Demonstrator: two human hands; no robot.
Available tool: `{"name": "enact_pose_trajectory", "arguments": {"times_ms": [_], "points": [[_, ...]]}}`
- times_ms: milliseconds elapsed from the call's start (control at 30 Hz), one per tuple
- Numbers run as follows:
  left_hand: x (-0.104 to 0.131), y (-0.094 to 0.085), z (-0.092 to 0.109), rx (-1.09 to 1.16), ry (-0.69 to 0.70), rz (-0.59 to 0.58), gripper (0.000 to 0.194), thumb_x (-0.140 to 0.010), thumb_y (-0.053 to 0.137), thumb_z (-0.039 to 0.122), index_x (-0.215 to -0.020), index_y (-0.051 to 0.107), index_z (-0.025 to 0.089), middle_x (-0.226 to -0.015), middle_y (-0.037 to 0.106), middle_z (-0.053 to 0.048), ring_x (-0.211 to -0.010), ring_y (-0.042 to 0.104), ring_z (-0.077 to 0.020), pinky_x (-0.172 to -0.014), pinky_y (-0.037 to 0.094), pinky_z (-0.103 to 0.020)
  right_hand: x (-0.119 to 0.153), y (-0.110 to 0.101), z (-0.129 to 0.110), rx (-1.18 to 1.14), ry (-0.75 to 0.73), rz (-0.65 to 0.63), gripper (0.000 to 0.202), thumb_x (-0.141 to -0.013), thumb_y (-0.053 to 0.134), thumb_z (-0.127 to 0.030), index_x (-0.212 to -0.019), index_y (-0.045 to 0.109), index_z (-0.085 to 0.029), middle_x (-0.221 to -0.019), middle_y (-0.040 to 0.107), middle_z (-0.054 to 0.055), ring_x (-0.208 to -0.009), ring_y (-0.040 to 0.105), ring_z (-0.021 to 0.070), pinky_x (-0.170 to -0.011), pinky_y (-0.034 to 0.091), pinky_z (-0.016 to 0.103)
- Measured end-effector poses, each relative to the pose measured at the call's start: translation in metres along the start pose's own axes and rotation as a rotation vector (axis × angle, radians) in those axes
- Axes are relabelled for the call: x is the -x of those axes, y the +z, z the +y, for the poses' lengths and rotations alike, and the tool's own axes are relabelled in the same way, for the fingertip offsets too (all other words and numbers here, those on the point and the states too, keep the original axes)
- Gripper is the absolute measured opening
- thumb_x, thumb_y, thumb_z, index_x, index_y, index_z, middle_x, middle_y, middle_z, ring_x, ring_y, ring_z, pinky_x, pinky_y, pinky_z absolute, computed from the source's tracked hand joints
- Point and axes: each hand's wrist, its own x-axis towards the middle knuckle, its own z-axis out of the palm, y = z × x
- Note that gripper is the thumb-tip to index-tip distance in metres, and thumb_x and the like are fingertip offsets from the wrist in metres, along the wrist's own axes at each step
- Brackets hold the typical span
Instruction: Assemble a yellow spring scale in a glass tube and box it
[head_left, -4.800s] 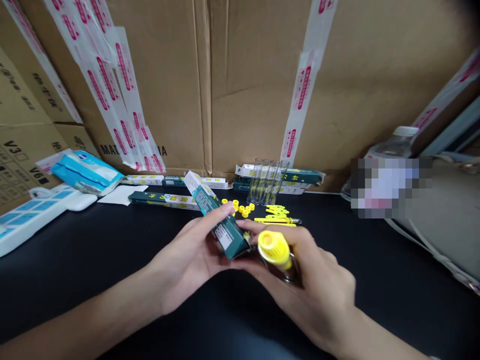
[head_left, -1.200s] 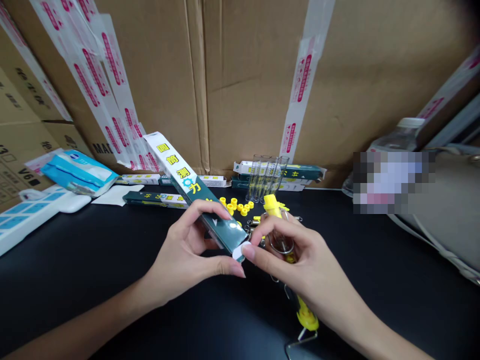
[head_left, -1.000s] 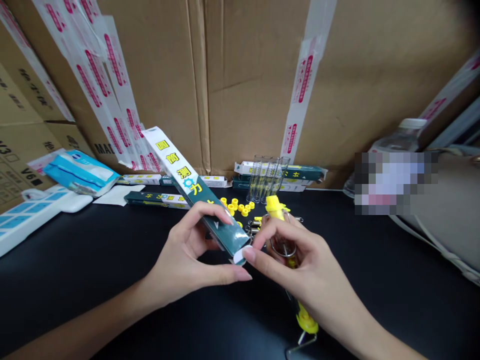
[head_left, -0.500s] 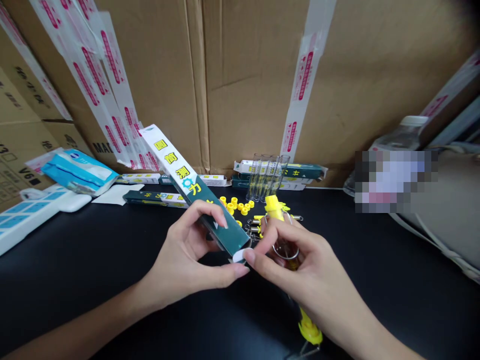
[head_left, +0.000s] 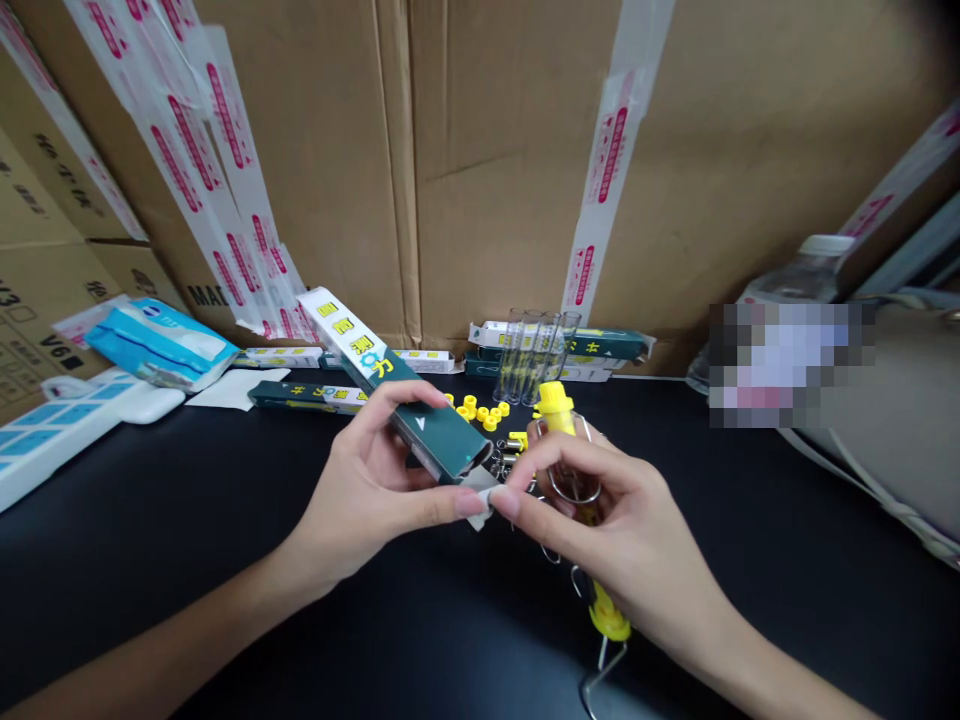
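A long green and white box (head_left: pixel 439 430) with yellow characters slants across the middle, gripped by my left hand (head_left: pixel 375 480). Its near end has a white flap (head_left: pixel 477 498) folded out, with my left thumb against it. My right hand (head_left: pixel 600 510) pinches that flap between thumb and forefinger. The same hand also holds a clear tube with a yellow cap (head_left: pixel 556 400) at the top, metal rings, and a yellow end with a wire hook (head_left: pixel 609 618) below. Yellow caps (head_left: pixel 491 415) and small metal springs and hooks (head_left: pixel 510 455) lie behind my hands.
Clear tubes (head_left: pixel 529 355) stand upright before stacked green boxes (head_left: pixel 600 343). More boxes (head_left: pixel 307 396), a blue packet (head_left: pixel 161 343) and a power strip (head_left: pixel 67 425) lie left. A bottle (head_left: pixel 814 270) and a grey bag (head_left: pixel 900 390) are right. Cardboard (head_left: pixel 487 200) rises behind.
The box has tipped lower and its end flap is now folded further out. My left thumb has moved onto the flap. The yellow-capped tube has shifted slightly in my right hand.
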Motion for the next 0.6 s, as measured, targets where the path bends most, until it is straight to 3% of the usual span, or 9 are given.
{"name": "enact_pose_trajectory", "arguments": {"times_ms": [200,433,600], "points": [[0.0013,-0.0003,-0.0052,0.050,-0.017,-0.063,0.046,-0.068,0.092,0.012,-0.100,0.063,0.026,-0.092,0.066,0.001,-0.079,0.064,-0.0120,-0.073,0.058,-0.023,0.0009,-0.0011,-0.0016,-0.037,0.041,0.029,0.020,-0.080,0.079,-0.042,-0.071,0.074,-0.025,-0.073,0.063,0.000,-0.062,0.046,0.0162,-0.055,0.034,0.030],[0.0007,0.0031,-0.0021,0.066,0.018,-0.018,0.051,-0.060,0.097,0.011,-0.092,0.058,0.025,-0.089,0.060,0.004,-0.074,0.060,-0.0094,-0.069,0.057,-0.020,0.0013,-0.0005,-0.0038,-0.038,0.053,0.061,0.018,-0.079,0.080,-0.040,-0.070,0.074,-0.026,-0.071,0.060,0.000,-0.062,0.045,0.0159,-0.054,0.036,0.029],[0.0035,0.0029,-0.0029,-0.057,0.068,-0.002,0.027,-0.081,0.085,0.025,-0.086,0.059,0.023,-0.086,0.055,0.003,-0.074,0.056,-0.0098,-0.067,0.053,-0.018,-0.0003,-0.0030,-0.0018,-0.002,0.000,0.016,0.021,-0.084,0.077,-0.042,-0.073,0.072,-0.025,-0.072,0.063,0.000,-0.062,0.049,0.0160,-0.055,0.040,0.029]]}}
